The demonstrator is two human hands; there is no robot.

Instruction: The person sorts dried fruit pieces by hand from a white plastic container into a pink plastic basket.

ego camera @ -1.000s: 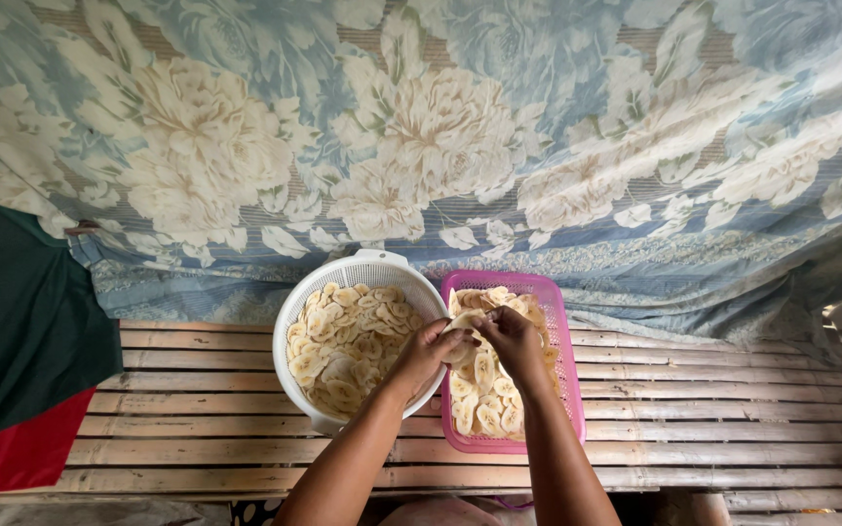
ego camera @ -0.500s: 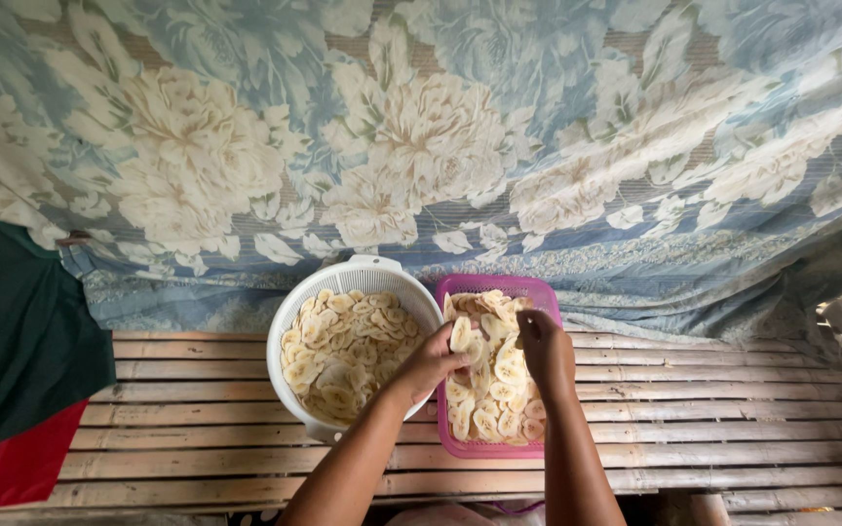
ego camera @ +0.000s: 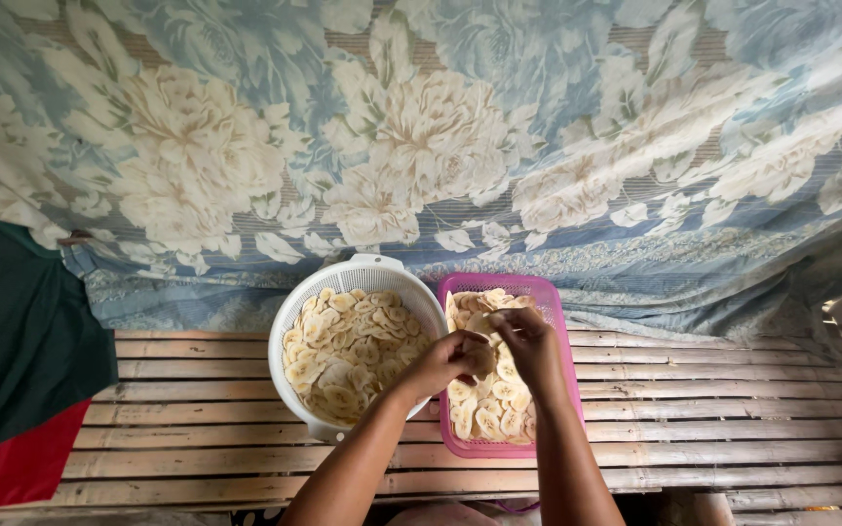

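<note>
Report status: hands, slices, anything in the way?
Left hand and right hand together over pink basket, pinching a banana slice. White colander of slices alongside, left. Nothing blocking.

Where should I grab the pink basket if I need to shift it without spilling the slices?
Probably take the pink basket by its long right rim, coming in from the right over the slatted bench. That edge looks bare, whereas the left rim presses against the white colander, and both the left hand and right hand hover over the banana slices.
</note>
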